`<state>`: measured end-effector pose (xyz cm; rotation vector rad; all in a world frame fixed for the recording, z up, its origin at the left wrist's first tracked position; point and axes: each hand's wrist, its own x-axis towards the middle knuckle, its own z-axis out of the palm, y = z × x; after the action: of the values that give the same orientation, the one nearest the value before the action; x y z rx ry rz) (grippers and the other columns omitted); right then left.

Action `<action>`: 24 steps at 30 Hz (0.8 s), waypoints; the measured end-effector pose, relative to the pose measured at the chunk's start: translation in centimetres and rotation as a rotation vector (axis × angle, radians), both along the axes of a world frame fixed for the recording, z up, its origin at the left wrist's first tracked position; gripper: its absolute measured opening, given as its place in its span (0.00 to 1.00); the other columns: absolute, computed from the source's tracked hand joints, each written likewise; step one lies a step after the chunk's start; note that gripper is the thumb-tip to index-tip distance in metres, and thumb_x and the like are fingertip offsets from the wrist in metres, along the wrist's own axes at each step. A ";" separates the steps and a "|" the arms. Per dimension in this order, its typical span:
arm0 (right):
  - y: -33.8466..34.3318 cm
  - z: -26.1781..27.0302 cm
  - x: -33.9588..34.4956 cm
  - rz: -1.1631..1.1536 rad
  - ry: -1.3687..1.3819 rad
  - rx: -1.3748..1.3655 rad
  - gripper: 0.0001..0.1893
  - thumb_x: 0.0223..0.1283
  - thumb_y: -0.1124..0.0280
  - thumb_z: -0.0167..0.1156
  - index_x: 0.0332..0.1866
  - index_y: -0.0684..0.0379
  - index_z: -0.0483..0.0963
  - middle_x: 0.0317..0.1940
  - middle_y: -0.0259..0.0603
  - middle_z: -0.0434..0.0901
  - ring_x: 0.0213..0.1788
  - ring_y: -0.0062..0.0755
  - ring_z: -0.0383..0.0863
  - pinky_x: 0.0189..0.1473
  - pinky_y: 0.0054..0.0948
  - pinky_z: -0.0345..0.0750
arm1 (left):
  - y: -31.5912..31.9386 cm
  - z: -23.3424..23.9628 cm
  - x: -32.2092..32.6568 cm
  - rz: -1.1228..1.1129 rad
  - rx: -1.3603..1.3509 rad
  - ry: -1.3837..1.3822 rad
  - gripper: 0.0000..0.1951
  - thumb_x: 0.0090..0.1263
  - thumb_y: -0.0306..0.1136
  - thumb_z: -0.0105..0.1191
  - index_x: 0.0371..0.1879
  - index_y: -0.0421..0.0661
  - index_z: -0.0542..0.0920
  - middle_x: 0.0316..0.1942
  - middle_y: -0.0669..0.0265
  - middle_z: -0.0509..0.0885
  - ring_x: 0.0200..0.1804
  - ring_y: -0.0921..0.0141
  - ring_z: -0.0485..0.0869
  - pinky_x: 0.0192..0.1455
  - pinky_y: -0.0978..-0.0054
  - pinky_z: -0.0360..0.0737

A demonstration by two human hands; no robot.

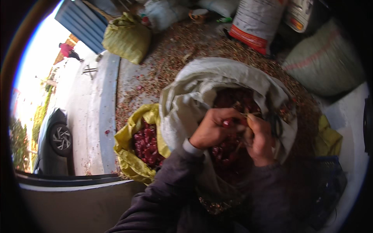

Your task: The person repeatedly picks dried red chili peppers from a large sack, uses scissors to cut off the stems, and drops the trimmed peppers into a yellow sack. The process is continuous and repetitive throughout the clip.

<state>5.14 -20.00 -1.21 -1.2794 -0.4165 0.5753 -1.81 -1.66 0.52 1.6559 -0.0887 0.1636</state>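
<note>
A large white woven sack (186, 116) stands before me with its rim rolled back, full of dark red dried chilli peppers (224, 154). Over its mouth, my left hand (214, 126) is closed around a glossy red chilli pepper (226, 123). My right hand (260, 139) almost touches the left, thumb against fingers on a thin pale stem (247, 114). Motion blurs the right fingers. On the right fold of the sack lies a dark looped object (275, 123), perhaps scissors. A smaller yellow sack (125, 145) beside it holds more red peppers (147, 142).
Stems and pepper scraps (174, 55) litter the floor. Around stand a tied yellow sack (126, 38), a printed white bag (256, 23), a bulging greenish sack (326, 58) and a dark blue crate (326, 180). Outside are a parked car (55, 139) and a person in red (67, 50).
</note>
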 end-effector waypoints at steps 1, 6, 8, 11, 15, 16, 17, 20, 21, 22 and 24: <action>0.5 -0.2 -0.6 -0.008 0.185 0.150 0.23 0.75 0.62 0.55 0.19 0.55 0.66 0.14 0.24 0.65 0.16 0.14 0.59 0.22 0.25 0.53 | -0.4 -0.3 0.2 -0.002 -0.204 -0.004 0.11 0.64 0.19 0.68 0.45 0.39 0.86 0.41 0.73 0.87 0.43 0.80 0.82 0.46 0.80 0.77; 1.7 1.3 -0.6 -0.068 0.031 0.115 0.23 0.76 0.61 0.55 0.21 0.59 0.68 0.17 0.25 0.66 0.22 0.16 0.63 0.27 0.25 0.62 | -1.0 -0.3 0.2 0.183 -0.119 0.063 0.09 0.66 0.19 0.67 0.44 0.41 0.86 0.33 0.78 0.84 0.37 0.86 0.76 0.42 0.86 0.74; 1.3 2.6 0.4 -0.021 -0.080 0.071 0.24 0.79 0.59 0.53 0.21 0.55 0.66 0.17 0.24 0.66 0.20 0.13 0.61 0.25 0.22 0.57 | -0.7 0.0 0.2 0.214 -0.084 0.074 0.09 0.66 0.21 0.68 0.44 0.42 0.86 0.32 0.77 0.85 0.38 0.86 0.78 0.43 0.87 0.75; -1.7 3.9 4.2 -0.213 0.267 0.690 0.23 0.80 0.57 0.55 0.23 0.54 0.70 0.18 0.26 0.72 0.19 0.13 0.63 0.23 0.22 0.59 | 0.5 0.1 -0.6 0.431 -0.422 0.207 0.06 0.73 0.24 0.61 0.46 0.43 0.85 0.33 0.71 0.87 0.32 0.82 0.80 0.36 0.86 0.75; -4.1 2.4 6.0 -0.510 -0.212 -0.164 0.22 0.68 0.50 0.68 0.47 0.63 0.84 0.30 0.38 0.87 0.26 0.25 0.83 0.27 0.31 0.77 | 2.9 -0.6 0.0 0.433 -0.389 0.036 0.09 0.78 0.35 0.57 0.50 0.45 0.81 0.35 0.69 0.81 0.31 0.77 0.77 0.37 0.83 0.74; -3.8 1.5 5.5 -0.490 -0.387 -0.364 0.21 0.66 0.51 0.69 0.46 0.62 0.84 0.31 0.41 0.88 0.27 0.32 0.85 0.30 0.35 0.78 | 3.1 -0.9 0.2 0.406 -0.423 0.016 0.09 0.78 0.35 0.57 0.50 0.44 0.81 0.34 0.69 0.81 0.32 0.77 0.76 0.38 0.82 0.75; -3.4 0.5 4.8 -0.410 -0.497 -0.618 0.20 0.64 0.52 0.70 0.45 0.61 0.84 0.32 0.44 0.88 0.28 0.40 0.87 0.32 0.40 0.80 | 3.2 -1.2 0.2 0.362 -0.468 -0.007 0.10 0.78 0.35 0.57 0.50 0.44 0.81 0.34 0.69 0.80 0.33 0.76 0.76 0.39 0.81 0.75; -2.7 -1.6 2.9 -0.203 -0.829 -0.968 0.14 0.59 0.57 0.71 0.39 0.58 0.84 0.35 0.48 0.88 0.39 0.53 0.88 0.41 0.47 0.83 | 3.0 -1.6 0.9 0.308 -0.463 -0.024 0.06 0.78 0.34 0.57 0.42 0.46 0.79 0.32 0.69 0.78 0.37 0.74 0.76 0.44 0.75 0.79; -2.8 -1.9 2.7 -0.082 -0.795 -1.044 0.15 0.58 0.57 0.71 0.40 0.58 0.84 0.35 0.48 0.87 0.41 0.54 0.88 0.42 0.48 0.82 | 2.9 -1.4 0.9 0.281 -0.459 0.005 0.05 0.78 0.33 0.57 0.41 0.46 0.78 0.32 0.69 0.78 0.38 0.73 0.76 0.46 0.74 0.80; -2.9 -2.1 2.4 0.021 -0.797 -1.085 0.15 0.57 0.58 0.72 0.42 0.58 0.83 0.35 0.48 0.87 0.42 0.54 0.87 0.43 0.48 0.81 | 2.6 -1.2 0.9 0.298 -0.520 0.026 0.04 0.77 0.30 0.56 0.37 0.47 0.77 0.33 0.68 0.78 0.37 0.72 0.78 0.45 0.72 0.82; -3.3 -2.1 2.4 0.118 -0.792 -1.085 0.15 0.55 0.62 0.73 0.42 0.59 0.82 0.37 0.49 0.86 0.46 0.53 0.86 0.46 0.48 0.81 | 2.1 -0.8 0.8 0.431 -0.537 0.070 0.03 0.76 0.28 0.56 0.38 0.43 0.79 0.30 0.67 0.79 0.35 0.71 0.80 0.41 0.75 0.80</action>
<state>7.58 -23.29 -3.34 -2.5557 -0.8963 0.3548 -1.01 0.41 -0.28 1.1223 0.3428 0.4178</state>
